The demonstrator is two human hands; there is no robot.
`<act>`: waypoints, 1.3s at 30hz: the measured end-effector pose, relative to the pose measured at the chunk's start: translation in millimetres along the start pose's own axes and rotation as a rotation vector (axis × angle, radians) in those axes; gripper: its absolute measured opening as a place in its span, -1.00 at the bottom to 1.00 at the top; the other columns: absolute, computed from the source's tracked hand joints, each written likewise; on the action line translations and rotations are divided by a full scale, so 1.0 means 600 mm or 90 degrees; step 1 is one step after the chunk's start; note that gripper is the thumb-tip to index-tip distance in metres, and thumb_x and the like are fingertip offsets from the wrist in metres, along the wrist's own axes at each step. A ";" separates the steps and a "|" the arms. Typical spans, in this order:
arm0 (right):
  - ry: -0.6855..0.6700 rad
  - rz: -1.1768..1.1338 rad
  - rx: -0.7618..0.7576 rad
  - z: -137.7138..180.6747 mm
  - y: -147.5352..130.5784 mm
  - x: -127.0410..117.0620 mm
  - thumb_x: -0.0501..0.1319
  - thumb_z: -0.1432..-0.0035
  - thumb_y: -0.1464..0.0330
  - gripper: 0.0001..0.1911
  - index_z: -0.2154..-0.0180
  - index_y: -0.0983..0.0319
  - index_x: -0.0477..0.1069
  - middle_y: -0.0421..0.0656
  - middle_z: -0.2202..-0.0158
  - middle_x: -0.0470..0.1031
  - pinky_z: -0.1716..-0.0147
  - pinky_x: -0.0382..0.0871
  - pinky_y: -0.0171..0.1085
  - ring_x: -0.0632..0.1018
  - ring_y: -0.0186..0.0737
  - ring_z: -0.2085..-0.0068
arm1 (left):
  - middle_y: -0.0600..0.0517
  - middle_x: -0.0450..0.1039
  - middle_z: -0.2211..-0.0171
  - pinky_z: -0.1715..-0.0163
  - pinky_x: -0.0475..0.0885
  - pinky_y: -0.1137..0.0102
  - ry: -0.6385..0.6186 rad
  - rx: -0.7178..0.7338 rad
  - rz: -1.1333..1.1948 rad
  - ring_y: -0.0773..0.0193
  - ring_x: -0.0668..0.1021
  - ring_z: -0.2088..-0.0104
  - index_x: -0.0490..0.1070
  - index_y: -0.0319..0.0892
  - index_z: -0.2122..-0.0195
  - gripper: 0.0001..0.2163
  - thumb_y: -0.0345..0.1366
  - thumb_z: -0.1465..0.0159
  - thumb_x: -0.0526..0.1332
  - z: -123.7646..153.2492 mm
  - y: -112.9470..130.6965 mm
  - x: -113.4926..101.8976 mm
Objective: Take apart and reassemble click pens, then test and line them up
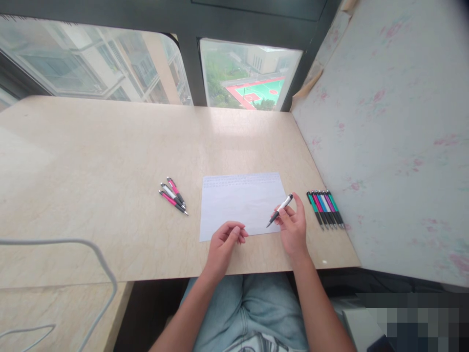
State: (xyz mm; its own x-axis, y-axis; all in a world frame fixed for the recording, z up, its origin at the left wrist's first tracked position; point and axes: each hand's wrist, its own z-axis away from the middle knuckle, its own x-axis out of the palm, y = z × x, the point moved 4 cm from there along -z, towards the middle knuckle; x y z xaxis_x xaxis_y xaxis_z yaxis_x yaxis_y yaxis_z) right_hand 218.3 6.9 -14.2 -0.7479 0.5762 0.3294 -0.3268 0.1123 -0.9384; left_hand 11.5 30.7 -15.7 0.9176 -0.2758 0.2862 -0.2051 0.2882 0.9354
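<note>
Between the thumb and fingers of my right hand (294,230) is a white and black ballpoint pen (282,209), its tip slanting down to the left over the paper's right side. The index finger reaches up near the pen's top end. My left hand (226,239) rests at the lower edge of the sheet of paper (238,208), fingers loosely curled and thumb against them; whether anything is inside is hidden. Small rows of handwriting run along the top of the sheet.
Three pens (173,195), two pink and one white, lie left of the paper. A row of several coloured pens (325,209) lies right, beside the flowered wall (399,146). A grey cable (98,254) loops at lower left. Windows stand behind the table (110,161).
</note>
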 end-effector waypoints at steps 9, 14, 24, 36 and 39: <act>-0.014 0.030 -0.015 0.002 -0.003 0.005 0.36 -0.09 0.27 -0.24 -0.24 0.09 0.05 -0.22 0.32 0.53 0.46 0.33 -0.33 0.56 -0.25 0.38 | -0.03 0.54 0.37 0.34 0.35 0.40 0.002 -0.004 0.002 0.30 0.48 0.39 0.51 -0.20 0.21 -0.80 -0.17 -0.30 0.23 0.000 0.002 0.000; -0.005 0.039 -0.022 0.002 -0.001 0.002 0.38 -0.07 0.25 -0.24 -0.21 0.08 0.06 -0.22 0.33 0.54 0.46 0.33 -0.33 0.57 -0.23 0.35 | -0.02 0.54 0.38 0.34 0.35 0.40 0.007 -0.001 0.001 0.30 0.48 0.39 0.50 -0.20 0.22 -0.81 -0.18 -0.29 0.24 0.000 0.005 0.001; 0.008 0.038 -0.018 0.002 -0.002 0.003 0.36 -0.09 0.22 -0.16 -0.29 0.03 -0.02 -0.21 0.27 0.54 0.46 0.36 -0.34 0.59 -0.24 0.34 | -0.02 0.54 0.39 0.34 0.36 0.39 0.010 -0.002 0.004 0.30 0.49 0.40 0.51 -0.20 0.22 -0.79 -0.16 -0.28 0.25 -0.001 0.005 0.001; 0.007 0.040 -0.037 0.004 -0.002 0.002 0.37 -0.08 0.26 -0.25 -0.21 0.06 0.05 -0.21 0.33 0.54 0.49 0.29 -0.37 0.58 -0.23 0.33 | -0.03 0.54 0.38 0.35 0.35 0.39 0.007 -0.010 0.006 0.28 0.48 0.40 0.51 -0.20 0.21 -0.79 -0.17 -0.27 0.26 -0.001 0.003 0.001; 0.014 0.038 -0.038 0.004 -0.002 0.002 0.36 -0.09 0.26 -0.25 -0.22 0.05 0.04 -0.21 0.30 0.54 0.50 0.30 -0.37 0.58 -0.24 0.34 | -0.04 0.53 0.38 0.35 0.35 0.39 0.007 -0.013 0.004 0.27 0.48 0.39 0.51 -0.20 0.21 -0.79 -0.16 -0.27 0.26 -0.001 0.002 0.000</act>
State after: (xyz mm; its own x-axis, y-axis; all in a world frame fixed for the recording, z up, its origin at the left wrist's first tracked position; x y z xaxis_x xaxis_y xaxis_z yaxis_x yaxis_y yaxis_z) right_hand 216.6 5.6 -12.4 -0.7516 0.6014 0.2712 -0.2468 0.1249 -0.9610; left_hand 11.5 31.4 -14.4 0.9201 -0.2633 0.2900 -0.2042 0.3093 0.9288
